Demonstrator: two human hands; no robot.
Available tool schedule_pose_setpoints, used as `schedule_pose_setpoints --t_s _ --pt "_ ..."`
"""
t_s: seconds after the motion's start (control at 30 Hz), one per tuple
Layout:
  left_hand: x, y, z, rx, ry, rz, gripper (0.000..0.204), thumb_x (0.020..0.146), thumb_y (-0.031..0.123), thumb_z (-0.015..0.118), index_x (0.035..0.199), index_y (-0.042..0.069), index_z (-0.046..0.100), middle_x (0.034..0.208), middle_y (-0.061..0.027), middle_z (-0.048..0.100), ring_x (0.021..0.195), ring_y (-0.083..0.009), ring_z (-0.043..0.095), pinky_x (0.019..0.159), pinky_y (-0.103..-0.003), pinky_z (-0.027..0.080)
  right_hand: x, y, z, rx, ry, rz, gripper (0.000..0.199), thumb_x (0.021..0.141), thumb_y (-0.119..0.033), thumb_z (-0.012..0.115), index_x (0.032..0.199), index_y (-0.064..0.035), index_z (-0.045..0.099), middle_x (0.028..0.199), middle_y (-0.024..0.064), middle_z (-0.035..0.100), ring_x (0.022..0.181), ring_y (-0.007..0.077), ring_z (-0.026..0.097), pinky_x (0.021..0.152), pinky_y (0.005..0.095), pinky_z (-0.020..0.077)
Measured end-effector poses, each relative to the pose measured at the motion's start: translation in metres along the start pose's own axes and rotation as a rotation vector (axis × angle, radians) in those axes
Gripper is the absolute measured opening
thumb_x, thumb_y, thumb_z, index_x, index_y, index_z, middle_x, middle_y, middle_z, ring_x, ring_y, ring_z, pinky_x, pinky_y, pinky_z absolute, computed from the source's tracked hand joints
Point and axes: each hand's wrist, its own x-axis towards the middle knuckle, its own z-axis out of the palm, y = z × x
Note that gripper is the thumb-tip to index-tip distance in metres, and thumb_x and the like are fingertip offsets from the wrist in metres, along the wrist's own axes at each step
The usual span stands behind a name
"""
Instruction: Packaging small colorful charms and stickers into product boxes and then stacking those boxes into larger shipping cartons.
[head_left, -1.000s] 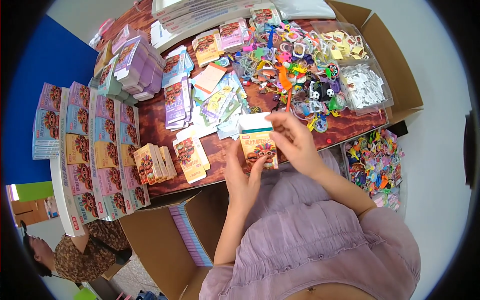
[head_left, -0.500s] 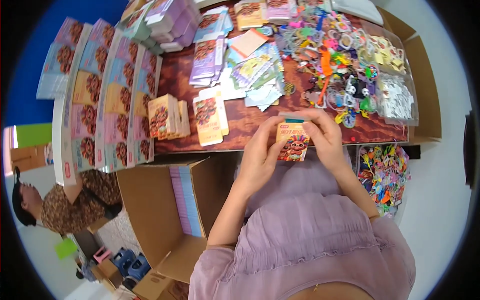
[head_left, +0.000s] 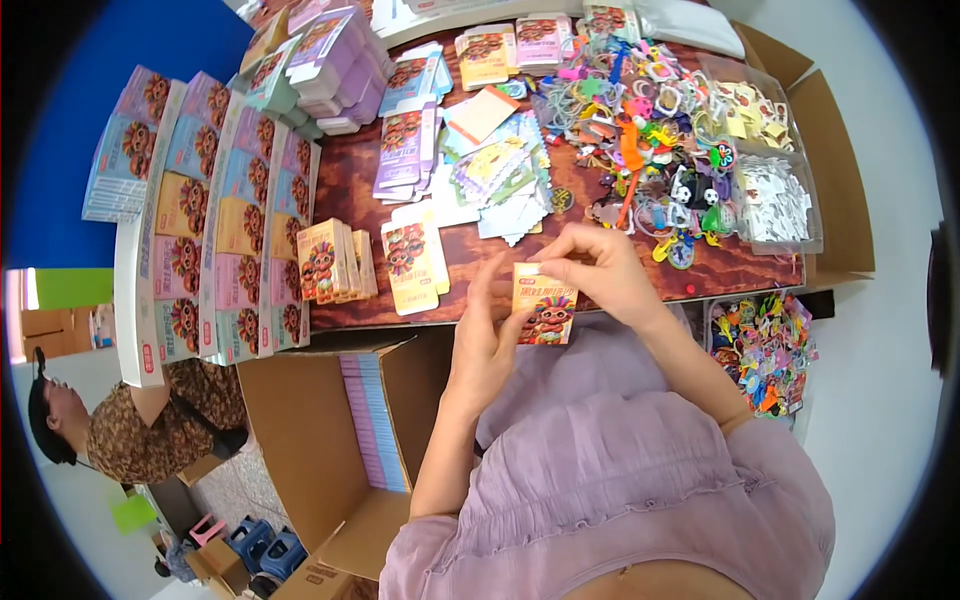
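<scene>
Near the table's front edge I hold a small yellow-orange cardboard box (head_left: 545,312) upright, with a colourful cartoon figure on its front. My left hand (head_left: 485,335) grips its left side between thumb and fingers. My right hand (head_left: 600,275) pinches at the box's top edge, its fingers bent over the upper right corner and hiding part of it. Left of my hands lie flat yellow cartons (head_left: 408,268), and beside them a short row of filled-looking yellow boxes (head_left: 322,262) stands on the table.
Trinkets (head_left: 650,130) heap at the right, beside a clear tray of white packets (head_left: 775,200). Cards and papers (head_left: 500,180) lie mid-table. Display racks of boxes (head_left: 240,220) stand left. Below are an open carton (head_left: 300,430) and a trinket bag (head_left: 765,350). A person (head_left: 150,410) is beyond.
Both hands and the yellow box have moved left and slightly toward me. The teal-edged piece at the box's top no longer shows, and my right fingers have shifted onto the top edge.
</scene>
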Motion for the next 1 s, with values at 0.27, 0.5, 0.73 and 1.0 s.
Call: schedule_pose_setpoints --t_s 0.27,0.5,0.73,1.0 --pt "-0.004 -0.005 -0.003 0.131 0.012 0.047 0.055 0.091 -0.009 0.056 0.142 0.007 0.041 0.109 -0.0118 0.057 0.094 -0.0196 0.062 0.08 -0.03 0.052 -0.017 -0.012 -0.006 -0.558 -0.104 -0.356 0.018 0.085 -0.003 0.067 0.102 0.003 0.07 0.106 0.0135 0.071 0.096 0.026 0.069 0.08 0.0333 0.0545" --pt "-0.012 -0.01 -0.023 0.242 0.091 0.06 0.043 0.092 -0.003 0.056 0.135 0.003 0.05 0.118 -0.0177 0.059 0.105 -0.0284 0.061 0.089 -0.034 0.049 -0.014 0.007 0.012 -0.371 -0.103 -0.223 0.022 0.087 -0.002 0.065 0.108 0.0016 0.068 0.106 0.0138 0.07 0.094 0.0242 0.069 0.08 0.0318 0.0542" --pt "0.017 0.027 -0.145 0.425 0.766 0.251 0.039 0.1 0.004 0.05 0.139 0.001 0.047 0.117 -0.0148 0.063 0.101 -0.0201 0.063 0.087 -0.032 0.05 0.028 0.031 0.065 -0.586 -0.092 -0.413 0.029 0.087 -0.01 0.066 0.115 -0.0023 0.065 0.107 0.011 0.069 0.098 0.026 0.067 0.08 0.0351 0.052" --pt "0.03 0.005 -0.165 1.167 0.925 0.188 0.032 0.096 0.012 0.056 0.126 0.001 0.056 0.115 -0.0196 0.062 0.105 -0.0385 0.059 0.089 -0.047 0.047 0.106 0.042 0.141 -1.351 -0.162 -0.557 0.042 0.079 -0.012 0.067 0.117 0.0034 0.056 0.106 0.0141 0.058 0.105 0.0291 0.052 0.089 0.044 0.0417"
